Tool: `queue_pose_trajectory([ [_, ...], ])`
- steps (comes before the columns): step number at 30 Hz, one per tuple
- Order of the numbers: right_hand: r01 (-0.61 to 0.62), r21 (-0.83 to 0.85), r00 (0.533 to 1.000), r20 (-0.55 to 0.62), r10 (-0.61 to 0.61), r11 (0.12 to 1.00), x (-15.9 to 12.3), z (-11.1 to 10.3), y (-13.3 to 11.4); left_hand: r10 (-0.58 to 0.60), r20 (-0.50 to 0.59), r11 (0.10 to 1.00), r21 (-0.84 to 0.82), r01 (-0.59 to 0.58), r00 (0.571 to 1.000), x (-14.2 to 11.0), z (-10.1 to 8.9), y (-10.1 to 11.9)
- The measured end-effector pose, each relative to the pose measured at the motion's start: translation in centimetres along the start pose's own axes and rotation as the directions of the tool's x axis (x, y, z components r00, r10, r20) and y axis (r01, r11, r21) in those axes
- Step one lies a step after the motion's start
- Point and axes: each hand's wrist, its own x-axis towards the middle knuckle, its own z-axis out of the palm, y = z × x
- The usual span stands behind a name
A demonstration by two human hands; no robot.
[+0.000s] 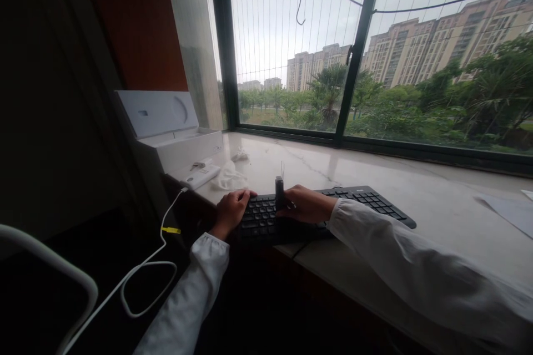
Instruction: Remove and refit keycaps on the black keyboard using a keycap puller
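One sill [445, 194] bears one keyboard [261, 213], left hand [230, 211] gripping its edge, right hand [310, 204] pinching one black tool [279, 193].

No wording can be read outright; the black keyboard [377, 204] bears a small pale mark [360, 189], perhaps a brand name, on its far edge toward the right, too small to make out; the legends on its keycaps [260, 212] are lost in the dim light; the white box [183, 148] at the far left carries a small printed label [217, 148] near its right end, the print too fine to read; the yellow tag [171, 230] on the white cable [164, 211], nearer at left, is likewise illegible.
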Motion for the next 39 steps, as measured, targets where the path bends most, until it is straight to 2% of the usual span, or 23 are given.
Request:
queue_pose_trajectory([
  [6,0.005,-0.028,0.999,0.032,-0.004,1.000,0.2,-0.3,0.1,-0.005,-0.005,1.000,0.008,0.005,1.000,0.0,0.1,0.0],
  [17,-0.047,0.080,0.999,0.019,0.046,0.996,-0.2,0.0,0.6,-0.013,-0.009,1.000,0.015,0.013,1.000,-0.1,0.0,0.2],
  [26,-0.043,0.024,0.999,0.020,0.043,0.999,-0.1,-0.3,-0.2,-0.008,-0.001,1.000,0.023,0.008,1.000,-0.1,-0.1,0.1],
  [30,-0.056,0.082,0.998,0.016,0.055,0.995,-0.1,-0.6,-0.4,-0.011,-0.004,1.000,0.023,0.011,1.000,-0.1,-0.1,0.2],
  [32,-0.067,0.113,0.997,-0.017,0.069,0.991,-0.2,-1.2,-0.4,-0.013,-0.008,1.000,0.021,0.013,1.000,-0.1,-0.1,0.2],
  [35,-0.133,0.121,0.979,-0.141,0.150,0.984,-0.5,-2.3,-0.5,-0.019,-0.015,1.000,0.013,0.019,1.000,-0.1,-0.1,0.2],
  [39,-0.251,0.170,0.902,-0.315,0.294,0.953,-1.6,-2.8,-0.5,-0.024,-0.018,1.000,-0.001,0.024,1.000,-0.1,-0.2,0.2],
])
